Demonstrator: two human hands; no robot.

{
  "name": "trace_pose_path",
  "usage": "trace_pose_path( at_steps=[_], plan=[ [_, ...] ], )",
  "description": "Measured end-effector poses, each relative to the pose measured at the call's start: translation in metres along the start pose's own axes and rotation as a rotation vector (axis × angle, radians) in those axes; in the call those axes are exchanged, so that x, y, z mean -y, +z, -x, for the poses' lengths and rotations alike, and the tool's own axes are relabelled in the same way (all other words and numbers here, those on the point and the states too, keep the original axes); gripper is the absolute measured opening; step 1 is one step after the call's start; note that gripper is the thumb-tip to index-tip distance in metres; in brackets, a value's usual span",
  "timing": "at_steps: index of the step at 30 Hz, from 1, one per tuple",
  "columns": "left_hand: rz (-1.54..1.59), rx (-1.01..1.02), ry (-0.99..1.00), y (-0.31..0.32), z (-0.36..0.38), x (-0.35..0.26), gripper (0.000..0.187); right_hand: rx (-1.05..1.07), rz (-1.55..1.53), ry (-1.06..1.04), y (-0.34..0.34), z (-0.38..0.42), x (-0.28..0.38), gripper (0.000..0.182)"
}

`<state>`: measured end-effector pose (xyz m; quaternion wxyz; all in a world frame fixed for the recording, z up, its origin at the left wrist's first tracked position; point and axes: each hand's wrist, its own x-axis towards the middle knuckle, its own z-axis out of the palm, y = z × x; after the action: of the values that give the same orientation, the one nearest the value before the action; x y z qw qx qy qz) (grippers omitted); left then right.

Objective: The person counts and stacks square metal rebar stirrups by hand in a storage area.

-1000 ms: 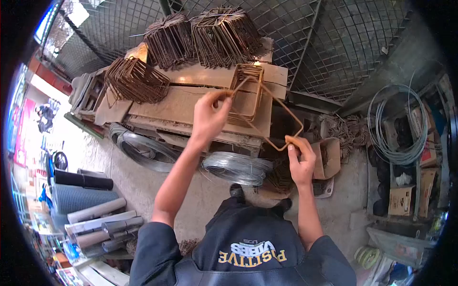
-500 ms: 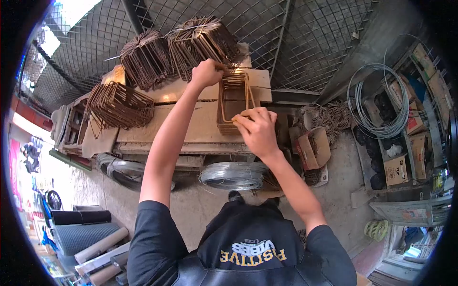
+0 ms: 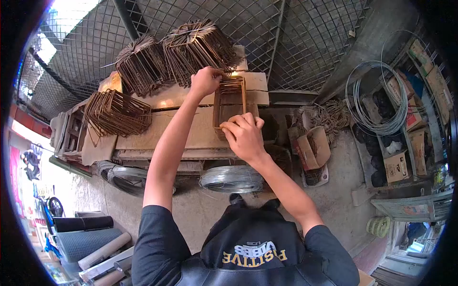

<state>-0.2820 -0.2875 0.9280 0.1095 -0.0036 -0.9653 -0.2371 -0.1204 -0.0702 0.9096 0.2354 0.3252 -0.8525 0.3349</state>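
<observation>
A stack of rusty rectangular rebar stirrups (image 3: 244, 95) lies on the plank bench before me. My left hand (image 3: 205, 82) is closed at the far left corner of the top stirrup, its fingertips partly hidden. At the near end of the same stirrup, my right hand (image 3: 244, 136) has its fingers pinched over the bar. The top frame lines up closely with those beneath it. To the left stands a smaller bunch of bent stirrups (image 3: 117, 113). Two large tied bundles, a left bundle (image 3: 142, 64) and a right bundle (image 3: 198, 47), stand behind it.
Wire mesh (image 3: 315, 43) rises behind the wooden bench (image 3: 176, 126). Under its front edge sit a shiny wire coil (image 3: 231, 178) and another coil (image 3: 124, 176). A cardboard box (image 3: 313, 148) is at the right, with hanging wire loops (image 3: 379, 100) beyond. Rolls of mesh (image 3: 88, 243) lie lower left.
My right hand has moved left and slightly toward me, and the top stirrup has come into line with the stack. The left hand stays at the far corner. The view has shifted slightly.
</observation>
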Motion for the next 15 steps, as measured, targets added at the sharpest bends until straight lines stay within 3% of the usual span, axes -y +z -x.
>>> trace_pose_path(
  at_steps=[15],
  plan=[
    [0.066, 0.01, -0.007, -0.0037, 0.0074, -0.0018, 0.023, 0.03, 0.023, 0.052, 0.0016, 0.0105, 0.0016, 0.013]
  ],
)
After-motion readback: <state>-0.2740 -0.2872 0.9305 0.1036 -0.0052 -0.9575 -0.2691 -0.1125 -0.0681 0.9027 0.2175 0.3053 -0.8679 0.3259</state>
